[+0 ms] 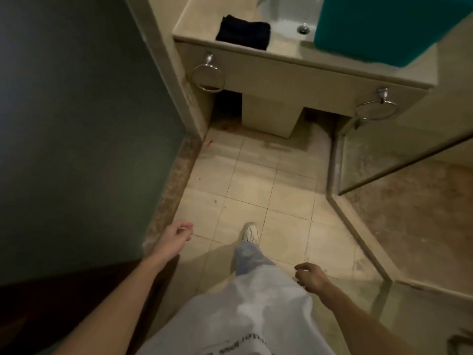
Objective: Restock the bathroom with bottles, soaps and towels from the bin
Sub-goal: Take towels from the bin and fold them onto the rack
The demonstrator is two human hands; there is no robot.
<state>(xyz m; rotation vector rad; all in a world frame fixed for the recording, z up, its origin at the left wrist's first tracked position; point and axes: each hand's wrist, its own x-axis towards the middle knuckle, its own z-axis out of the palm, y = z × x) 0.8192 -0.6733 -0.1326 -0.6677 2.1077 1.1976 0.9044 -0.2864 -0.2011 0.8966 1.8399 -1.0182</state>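
Observation:
A teal bin (378,26) stands on the beige vanity counter (294,51) at the top right, over part of the white sink (286,24). A folded dark towel (243,32) lies on the counter's left end. Two chrome towel rings hang empty on the vanity front, the left ring (208,78) and the right ring (376,110). My left hand (179,234) hangs low at the left with loosely curled fingers, holding nothing. My right hand (309,276) hangs beside my leg, fingers relaxed and empty. Both are far from the counter.
Beige floor tiles (256,180) run from my feet to the vanity. A dark green wall (76,124) closes the left side. A glass shower partition (384,162) and a raised kerb (358,226) bound the right. My white shoe (250,233) steps forward.

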